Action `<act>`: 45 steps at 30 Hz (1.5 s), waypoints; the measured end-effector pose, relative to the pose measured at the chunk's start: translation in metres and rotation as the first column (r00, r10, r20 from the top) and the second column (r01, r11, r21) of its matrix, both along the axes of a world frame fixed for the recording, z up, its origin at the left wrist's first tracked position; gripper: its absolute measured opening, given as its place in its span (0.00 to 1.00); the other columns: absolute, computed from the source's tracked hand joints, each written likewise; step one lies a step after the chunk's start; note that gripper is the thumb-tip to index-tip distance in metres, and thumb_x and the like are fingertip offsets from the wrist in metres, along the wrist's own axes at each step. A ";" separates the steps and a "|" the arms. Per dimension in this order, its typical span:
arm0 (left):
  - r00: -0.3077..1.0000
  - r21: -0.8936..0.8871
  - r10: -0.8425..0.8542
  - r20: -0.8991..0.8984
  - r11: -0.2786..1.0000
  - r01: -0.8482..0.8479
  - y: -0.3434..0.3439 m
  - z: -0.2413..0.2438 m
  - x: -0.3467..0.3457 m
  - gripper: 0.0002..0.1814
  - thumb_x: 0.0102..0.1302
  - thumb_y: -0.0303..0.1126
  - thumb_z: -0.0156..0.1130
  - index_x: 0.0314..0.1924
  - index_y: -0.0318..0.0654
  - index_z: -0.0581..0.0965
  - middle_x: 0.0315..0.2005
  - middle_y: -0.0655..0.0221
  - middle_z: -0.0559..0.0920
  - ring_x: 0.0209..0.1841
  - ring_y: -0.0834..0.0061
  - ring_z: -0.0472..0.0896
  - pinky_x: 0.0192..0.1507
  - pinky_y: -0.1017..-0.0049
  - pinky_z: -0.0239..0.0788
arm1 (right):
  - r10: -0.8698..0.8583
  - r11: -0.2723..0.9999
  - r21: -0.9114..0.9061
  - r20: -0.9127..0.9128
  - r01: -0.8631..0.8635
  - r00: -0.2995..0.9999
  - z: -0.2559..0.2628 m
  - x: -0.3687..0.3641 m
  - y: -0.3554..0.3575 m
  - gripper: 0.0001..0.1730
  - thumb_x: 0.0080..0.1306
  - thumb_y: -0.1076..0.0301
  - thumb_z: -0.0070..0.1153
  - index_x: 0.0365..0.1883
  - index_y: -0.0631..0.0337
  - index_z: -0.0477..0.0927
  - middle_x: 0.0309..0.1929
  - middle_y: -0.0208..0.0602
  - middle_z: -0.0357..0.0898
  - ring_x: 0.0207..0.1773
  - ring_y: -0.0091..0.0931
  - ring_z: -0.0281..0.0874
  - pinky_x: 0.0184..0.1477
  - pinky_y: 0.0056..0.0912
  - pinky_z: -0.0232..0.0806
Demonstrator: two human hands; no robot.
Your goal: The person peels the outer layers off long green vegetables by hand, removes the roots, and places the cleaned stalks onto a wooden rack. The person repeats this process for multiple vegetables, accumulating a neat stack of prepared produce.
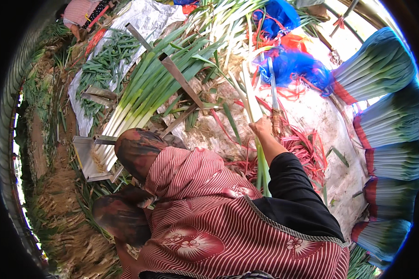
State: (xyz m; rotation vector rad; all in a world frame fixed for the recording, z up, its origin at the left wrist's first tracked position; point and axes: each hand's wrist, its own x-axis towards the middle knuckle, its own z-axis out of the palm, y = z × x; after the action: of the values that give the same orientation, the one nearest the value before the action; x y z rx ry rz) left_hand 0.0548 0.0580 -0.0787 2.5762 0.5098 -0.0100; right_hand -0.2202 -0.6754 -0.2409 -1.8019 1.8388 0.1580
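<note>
My right hand [262,126] is closed around a few leeks [252,99]. Their white ends point away from me, and their green leaves hang below the hand. Just to the right is a knife [273,85], blade pointing away and wooden handle close to my fingers. My left hand is out of view behind my knee; only part of the forearm [125,253] shows. A thick bundle of leeks [153,85] lies across a metal frame [181,78], with its root ends in a metal end tray [90,157].
Red plastic strips [305,153] lie on the pale ground sheet [345,178]. Blue netting [289,66] sits beyond. Several tied leek bundles [392,160] line the right. Cut leaves [108,59] cover a plastic sheet [80,101]. Another person [82,14] bends over at upper left.
</note>
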 end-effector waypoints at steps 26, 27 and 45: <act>-0.459 0.613 -0.583 0.670 0.086 0.786 -0.267 0.330 -0.157 0.06 0.62 0.30 0.55 0.32 0.36 0.75 0.26 0.67 0.77 0.27 0.74 0.76 0.31 0.75 0.73 | 0.345 -0.087 -0.983 0.120 -0.159 -0.931 0.497 0.088 0.231 0.05 0.62 0.66 0.54 0.31 0.55 0.79 0.21 0.26 0.75 0.22 0.22 0.73 0.26 0.21 0.67; -0.475 0.619 -0.570 0.671 0.076 0.782 -0.261 0.336 -0.158 0.06 0.62 0.30 0.55 0.32 0.36 0.75 0.26 0.67 0.77 0.27 0.74 0.76 0.31 0.75 0.73 | 0.333 -0.117 -0.983 0.097 -0.144 -0.938 0.504 0.091 0.240 0.05 0.63 0.66 0.54 0.31 0.55 0.79 0.21 0.26 0.75 0.22 0.22 0.73 0.26 0.21 0.67; 0.511 -0.028 -0.573 0.641 0.648 0.762 -0.265 0.335 -0.106 0.07 0.60 0.30 0.58 0.27 0.36 0.73 0.25 0.67 0.78 0.26 0.74 0.76 0.29 0.75 0.70 | 0.432 -0.303 -0.924 0.084 -0.232 -0.898 0.528 0.122 0.211 0.09 0.64 0.64 0.53 0.37 0.58 0.80 0.26 0.30 0.78 0.28 0.22 0.77 0.30 0.23 0.70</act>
State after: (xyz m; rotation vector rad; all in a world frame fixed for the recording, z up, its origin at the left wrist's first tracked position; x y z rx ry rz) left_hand -0.0512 -0.2066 0.2564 2.1196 -0.7206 0.3931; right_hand -0.0978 -0.4639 0.2876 -1.9531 -1.4255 -0.5188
